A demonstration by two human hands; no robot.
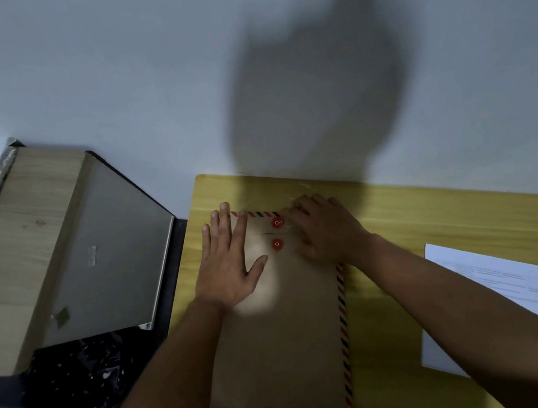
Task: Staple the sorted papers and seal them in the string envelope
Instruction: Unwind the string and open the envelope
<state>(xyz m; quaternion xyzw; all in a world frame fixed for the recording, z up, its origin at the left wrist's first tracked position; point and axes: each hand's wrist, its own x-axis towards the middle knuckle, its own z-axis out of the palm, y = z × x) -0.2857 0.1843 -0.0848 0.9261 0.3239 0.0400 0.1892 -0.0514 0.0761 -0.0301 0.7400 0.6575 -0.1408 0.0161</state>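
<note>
1. The envelope (279, 334) lies flat on the yellow table (435, 215); it looks light, thin and bendable.
2. My left hand (231, 264) presses it, fingers spread.
3. My right hand (323, 230) curls beside the red buttons (276, 222); whether it pinches string, I cannot tell.

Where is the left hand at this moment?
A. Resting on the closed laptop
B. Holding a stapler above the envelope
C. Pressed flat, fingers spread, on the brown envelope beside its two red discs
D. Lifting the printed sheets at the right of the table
C: the left hand lies palm-down with fingers spread on the brown envelope, just left of the red discs, while the right hand works at the flap.
</note>
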